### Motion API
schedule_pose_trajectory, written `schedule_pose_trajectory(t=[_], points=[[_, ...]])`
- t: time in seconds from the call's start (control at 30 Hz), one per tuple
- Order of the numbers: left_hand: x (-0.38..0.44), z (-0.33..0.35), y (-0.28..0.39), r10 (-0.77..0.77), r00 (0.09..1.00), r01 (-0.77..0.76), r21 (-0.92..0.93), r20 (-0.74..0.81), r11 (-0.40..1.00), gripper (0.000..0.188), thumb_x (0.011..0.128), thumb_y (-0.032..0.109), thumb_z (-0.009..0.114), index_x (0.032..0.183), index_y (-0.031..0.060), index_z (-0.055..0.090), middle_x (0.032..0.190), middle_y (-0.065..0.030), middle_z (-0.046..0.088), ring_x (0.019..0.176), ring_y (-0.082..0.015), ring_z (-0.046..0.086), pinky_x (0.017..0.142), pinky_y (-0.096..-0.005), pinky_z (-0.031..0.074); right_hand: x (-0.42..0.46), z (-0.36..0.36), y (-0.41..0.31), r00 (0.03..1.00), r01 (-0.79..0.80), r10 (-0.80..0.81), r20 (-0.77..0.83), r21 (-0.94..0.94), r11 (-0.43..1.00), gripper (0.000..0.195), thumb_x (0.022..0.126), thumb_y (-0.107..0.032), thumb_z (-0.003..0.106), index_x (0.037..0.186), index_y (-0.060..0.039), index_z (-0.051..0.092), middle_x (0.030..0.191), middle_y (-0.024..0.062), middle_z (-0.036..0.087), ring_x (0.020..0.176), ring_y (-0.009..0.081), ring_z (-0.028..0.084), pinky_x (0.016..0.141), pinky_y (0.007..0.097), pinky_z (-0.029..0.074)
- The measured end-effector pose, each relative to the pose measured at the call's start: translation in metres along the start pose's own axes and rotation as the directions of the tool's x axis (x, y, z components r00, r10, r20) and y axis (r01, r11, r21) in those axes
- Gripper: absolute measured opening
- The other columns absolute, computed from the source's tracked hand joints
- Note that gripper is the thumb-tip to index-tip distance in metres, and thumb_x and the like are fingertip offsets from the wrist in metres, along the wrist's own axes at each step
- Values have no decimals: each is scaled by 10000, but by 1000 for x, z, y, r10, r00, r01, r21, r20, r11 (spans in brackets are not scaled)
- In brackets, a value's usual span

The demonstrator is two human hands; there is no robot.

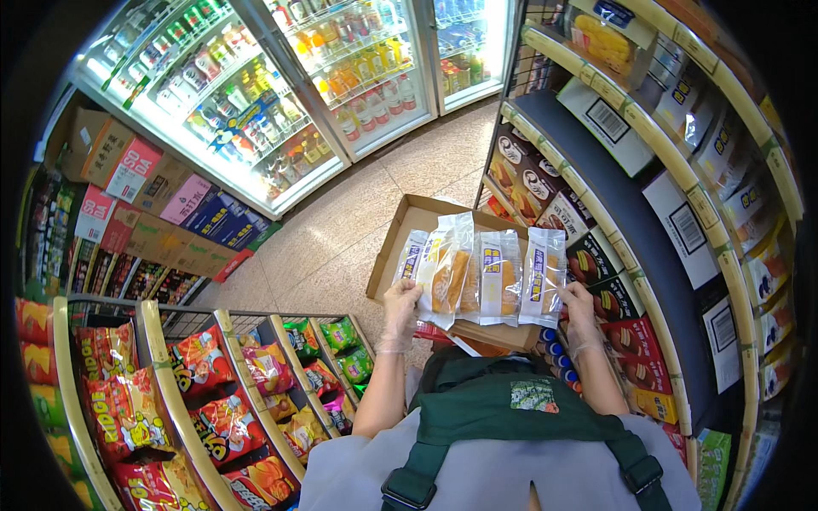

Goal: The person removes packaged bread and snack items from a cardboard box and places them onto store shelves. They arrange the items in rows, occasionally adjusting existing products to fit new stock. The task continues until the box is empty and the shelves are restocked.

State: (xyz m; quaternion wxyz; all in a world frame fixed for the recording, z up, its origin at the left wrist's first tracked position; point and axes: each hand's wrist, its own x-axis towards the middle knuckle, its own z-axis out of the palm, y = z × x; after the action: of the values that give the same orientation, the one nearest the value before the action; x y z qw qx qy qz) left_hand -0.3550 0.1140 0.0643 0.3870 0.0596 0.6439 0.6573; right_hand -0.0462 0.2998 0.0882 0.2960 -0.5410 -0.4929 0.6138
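Several clear-wrapped bread packs (501, 278) stand side by side in a row in front of me, golden bread showing through the film. My left hand (401, 313), in a thin clear plastic glove, grips the left end of the row. At the right end, my right hand (580, 313), gloved the same way, has its fingers on the edge of the last bread pack (543, 281). Beneath and behind the packs is an open, shallow cardboard box (387, 246); the packs cover much of its inside. What supports the box is hidden.
Tall shelving (594, 220) with boxed snacks and bagged bread curves close along my right. Snack bags (128, 409) fill a rack at lower left. Stacked drink cartons (160, 191) stand near glass-door drink fridges (358, 83) beyond the tiled floor (332, 249).
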Motion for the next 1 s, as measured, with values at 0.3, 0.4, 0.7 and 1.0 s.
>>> schedule_pose_trajectory(t=[0.3, 0.4, 0.7, 1.0], points=[[54, -28, 51, 337, 939, -199, 683, -74, 703, 144, 851, 138, 646, 846, -5, 645, 682, -89, 636, 598, -168, 591, 573, -316, 482, 0, 3, -1, 1000, -18, 18, -1, 30, 999, 123, 877, -95, 627, 774, -52, 575, 698, -18, 544, 633, 62, 476, 590, 218, 393], [52, -21, 61, 366, 930, -207, 771, -37, 602, 182, 839, 180, 642, 869, 0, 653, 745, -161, 665, 674, -268, 650, 645, -398, 500, -3, 2, -2, 999, -37, 37, 3, 38, 999, 130, 880, -102, 623, 767, -65, 570, 695, -24, 543, 628, 62, 463, 587, 220, 381], [33, 4, 39, 692, 688, -515, 818, 217, 255, 310, 843, 21, 556, 1152, -10, 548, 994, -243, 646, 942, -405, 616, 832, -452, 488, -6, 0, -5, 999, -29, 30, -20, 44, 999, 123, 890, -116, 625, 787, -66, 581, 711, -24, 565, 616, 59, 484, 578, 213, 395], [-6, 74, 2, 447, 822, -565, 601, 351, 566, 234, 883, 108, 575, 1078, -9, 629, 1006, -223, 647, 960, -374, 623, 839, -412, 495, -22, 9, -28, 1000, -19, 20, -15, 48, 999, 121, 869, -107, 627, 765, -87, 568, 687, -24, 549, 612, 61, 492, 561, 213, 383]])
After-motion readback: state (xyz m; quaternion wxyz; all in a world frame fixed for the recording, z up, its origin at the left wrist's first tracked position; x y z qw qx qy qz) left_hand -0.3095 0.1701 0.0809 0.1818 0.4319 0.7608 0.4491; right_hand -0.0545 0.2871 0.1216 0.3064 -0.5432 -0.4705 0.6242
